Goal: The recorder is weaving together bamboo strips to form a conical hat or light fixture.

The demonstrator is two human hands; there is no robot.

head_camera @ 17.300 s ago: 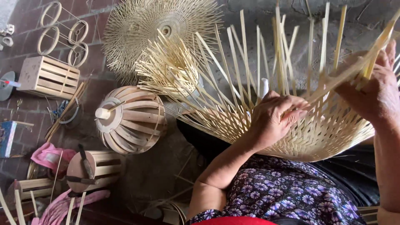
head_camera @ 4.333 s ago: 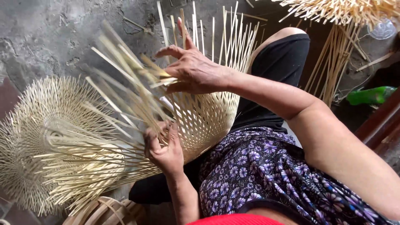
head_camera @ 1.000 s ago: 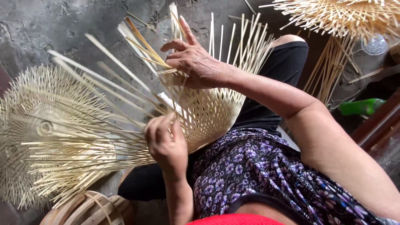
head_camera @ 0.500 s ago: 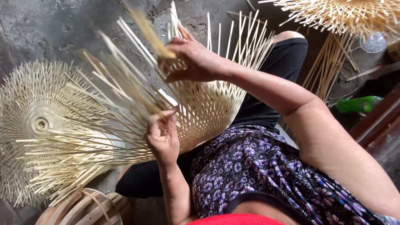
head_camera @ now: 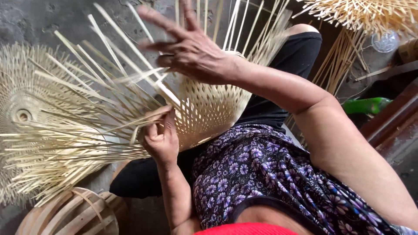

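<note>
In the head view, the half-woven bamboo basket (head_camera: 209, 109) lies on the lap, with its loose strips (head_camera: 104, 78) fanning up and to the left. The left hand (head_camera: 162, 138) pinches strips at the woven edge. The right hand (head_camera: 191, 52), fingers spread apart, rests over the strips just above and holds nothing.

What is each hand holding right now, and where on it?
The left hand pinches loose bamboo strips at the half-woven basket's woven edge. The right hand is spread open over the strips, gripping nothing clearly.

Three unfinished woven bamboo baskets (head_camera: 209, 109), two hands (head_camera: 191, 54).
</note>
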